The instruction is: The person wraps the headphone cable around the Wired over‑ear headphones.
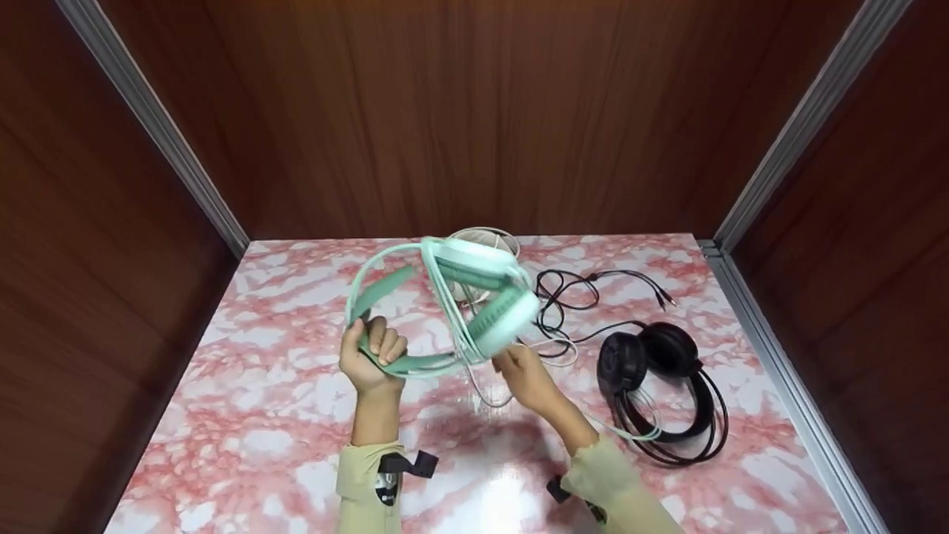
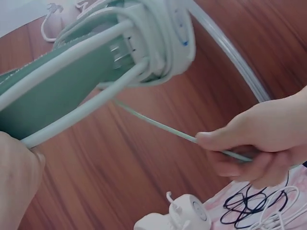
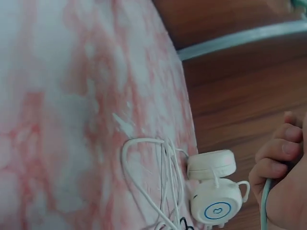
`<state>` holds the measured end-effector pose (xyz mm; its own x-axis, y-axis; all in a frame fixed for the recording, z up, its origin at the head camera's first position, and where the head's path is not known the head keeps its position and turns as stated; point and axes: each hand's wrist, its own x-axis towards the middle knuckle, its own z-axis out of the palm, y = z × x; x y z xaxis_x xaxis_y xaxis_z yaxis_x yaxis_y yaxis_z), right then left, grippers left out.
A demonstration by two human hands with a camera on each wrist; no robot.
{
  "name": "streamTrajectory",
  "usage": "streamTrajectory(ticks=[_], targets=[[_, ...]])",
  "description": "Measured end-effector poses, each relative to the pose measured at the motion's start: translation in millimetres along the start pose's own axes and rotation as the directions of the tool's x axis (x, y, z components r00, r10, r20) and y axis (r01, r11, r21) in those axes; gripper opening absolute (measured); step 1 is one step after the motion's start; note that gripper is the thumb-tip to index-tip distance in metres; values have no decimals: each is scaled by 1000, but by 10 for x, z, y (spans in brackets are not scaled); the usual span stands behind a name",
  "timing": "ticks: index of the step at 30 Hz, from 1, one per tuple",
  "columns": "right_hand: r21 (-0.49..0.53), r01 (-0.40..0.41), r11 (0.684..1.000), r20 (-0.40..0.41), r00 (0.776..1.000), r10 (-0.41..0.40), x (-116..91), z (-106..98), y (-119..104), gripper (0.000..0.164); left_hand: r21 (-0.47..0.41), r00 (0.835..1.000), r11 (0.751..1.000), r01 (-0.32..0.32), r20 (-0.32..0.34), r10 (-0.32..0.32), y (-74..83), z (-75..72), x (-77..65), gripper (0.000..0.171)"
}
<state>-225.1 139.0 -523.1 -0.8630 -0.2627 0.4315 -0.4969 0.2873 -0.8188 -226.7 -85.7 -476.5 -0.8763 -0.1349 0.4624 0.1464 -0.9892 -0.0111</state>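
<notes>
My left hand [image 1: 375, 359] grips the padded headband of the mint-green headphones [image 1: 478, 256], held up above the table. Loops of their pale cable [image 1: 447, 300] run across the open side between headband and ear cups. At the lower ear cup, my right hand [image 1: 528, 380] pinches a strand of that thin cable. In the left wrist view, the strand [image 2: 160, 125] stretches from the headphones to the right hand's thumb and fingers. The right wrist view shows the cable [image 3: 264, 203] leaving that fist downward.
White headphones [image 3: 216, 201] with a bundled white cable [image 3: 165, 177] lie at the table's back edge, partly hidden in the head view. Black headphones [image 1: 671, 348] lie at the right, their black cable [image 1: 567, 289] tangled behind. Wood-grain walls [image 1: 474, 111] enclose the marbled table [image 1: 259, 437].
</notes>
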Motion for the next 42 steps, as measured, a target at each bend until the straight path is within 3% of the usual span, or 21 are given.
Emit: streamTrajectory(ticks=[1,3,8,11,14,19,22,25,28,31,33,37,39,42], targets=[[-31,-27,999,12,1000,27,-8,16,-92,27,10,999,1000,-26,-32,26,20,-9,10,14],[-218,-29,975,43,998,39,-64,-13,-253,31,34,993,997,-73,-86,76,69,-29,24,13],[-472,52,880,168,985,31,-267,-149,-66,33,151,969,979,-140,-181,166,216,-90,28,17],[-508,31,861,217,972,93,-379,-312,-115,32,216,948,963,-162,-238,212,311,-121,42,21],[-562,-10,827,206,967,151,-467,-484,-254,30,282,917,938,-202,-281,283,401,-140,62,28],[-631,13,776,132,987,91,-518,-694,-465,27,396,879,887,-236,-302,369,466,-154,78,39],[-635,52,771,110,994,23,-483,-740,-536,28,441,861,865,-238,-317,399,441,-139,75,41],[-594,44,803,103,994,22,-429,-787,-517,29,481,835,839,-255,-328,442,418,-98,92,41],[-564,-41,825,89,990,109,-391,-898,-395,27,514,812,807,-292,-312,493,422,-40,131,39],[-548,-165,820,30,976,216,-400,-1056,-254,20,542,800,771,-335,-269,537,439,11,152,37],[-541,-202,817,-19,973,228,-420,-1151,-194,18,545,803,761,-352,-241,545,439,32,149,35],[-559,-103,823,-98,994,58,-416,-1267,-187,15,583,825,730,-357,-169,539,401,55,129,32],[-576,-53,816,-123,992,-23,-403,-1288,-194,11,598,825,715,-363,-149,544,379,45,123,31],[-598,-53,800,-160,986,-54,-398,-1321,-187,8,609,817,703,-368,-149,557,355,32,115,32]])
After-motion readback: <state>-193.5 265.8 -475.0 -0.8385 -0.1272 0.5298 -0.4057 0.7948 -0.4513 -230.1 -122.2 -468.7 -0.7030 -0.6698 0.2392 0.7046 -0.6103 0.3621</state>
